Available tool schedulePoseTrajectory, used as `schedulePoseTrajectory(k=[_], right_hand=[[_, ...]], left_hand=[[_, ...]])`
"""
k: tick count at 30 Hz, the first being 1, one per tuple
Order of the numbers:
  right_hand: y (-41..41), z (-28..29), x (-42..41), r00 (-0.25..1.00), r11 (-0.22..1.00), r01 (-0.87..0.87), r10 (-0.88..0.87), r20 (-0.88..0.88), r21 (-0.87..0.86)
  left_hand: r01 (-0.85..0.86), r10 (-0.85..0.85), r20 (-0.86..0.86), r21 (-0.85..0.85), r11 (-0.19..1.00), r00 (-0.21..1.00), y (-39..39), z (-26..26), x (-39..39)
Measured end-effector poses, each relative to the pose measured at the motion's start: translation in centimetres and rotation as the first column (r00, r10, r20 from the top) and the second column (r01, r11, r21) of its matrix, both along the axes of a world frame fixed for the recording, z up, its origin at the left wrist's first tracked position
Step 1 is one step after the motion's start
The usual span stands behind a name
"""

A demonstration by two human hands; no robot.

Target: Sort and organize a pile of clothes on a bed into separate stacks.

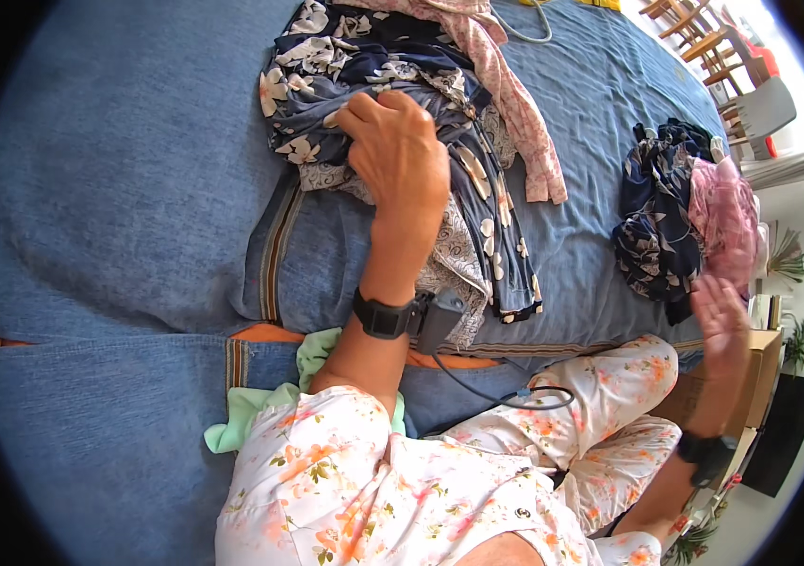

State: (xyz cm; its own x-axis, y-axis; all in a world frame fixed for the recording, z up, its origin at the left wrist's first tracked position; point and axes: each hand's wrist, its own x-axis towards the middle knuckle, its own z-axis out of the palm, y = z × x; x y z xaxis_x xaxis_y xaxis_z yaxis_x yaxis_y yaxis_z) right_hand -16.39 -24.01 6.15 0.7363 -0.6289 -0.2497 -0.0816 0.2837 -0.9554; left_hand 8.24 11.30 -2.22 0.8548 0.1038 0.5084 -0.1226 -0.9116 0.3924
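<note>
My left hand (402, 145) has its fingers curled into the fabric of a navy garment (345, 64) with large pale flowers, which lies bunched on a blue bed or sofa cover. A long flower-printed part (494, 233) of the cloth stretches towards me. Beneath it shows a grey-and-white paisley-patterned cloth (455, 247), and behind lies a pink patterned garment (515, 106) with one sleeve spread out. Off to the right, my right hand (720, 311) is motion-blurred, fingers extended and nothing seen in it. It is nearest to a heap of a dark floral garment (656, 212) and a pink cloth (723, 205).
The blue cover (112, 177) has striped trim, with orange showing at a gap. A mint-green cloth (253, 417) lies by my left thigh. From the device on my left wrist runs a black cable (472, 393). A cardboard box (762, 375), plants and chairs (762, 106) stand at the right.
</note>
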Motion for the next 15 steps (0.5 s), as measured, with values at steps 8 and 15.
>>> schedulePoseTrajectory(k=[8,15], right_hand=[[12.7,-4.6,0.7,0.946,0.956,-0.268,0.285,-0.153,0.12],[16.8,-4.4,3.7,0.911,0.908,-0.41,0.412,0.005,-0.085]], left_hand=[[0.137,-0.116,0.151,-0.14,0.981,0.982,-0.2,0.1,-0.2],[0.832,-0.699,0.477,-0.444,0.331,0.533,-2.8,4.9,-8.0]])
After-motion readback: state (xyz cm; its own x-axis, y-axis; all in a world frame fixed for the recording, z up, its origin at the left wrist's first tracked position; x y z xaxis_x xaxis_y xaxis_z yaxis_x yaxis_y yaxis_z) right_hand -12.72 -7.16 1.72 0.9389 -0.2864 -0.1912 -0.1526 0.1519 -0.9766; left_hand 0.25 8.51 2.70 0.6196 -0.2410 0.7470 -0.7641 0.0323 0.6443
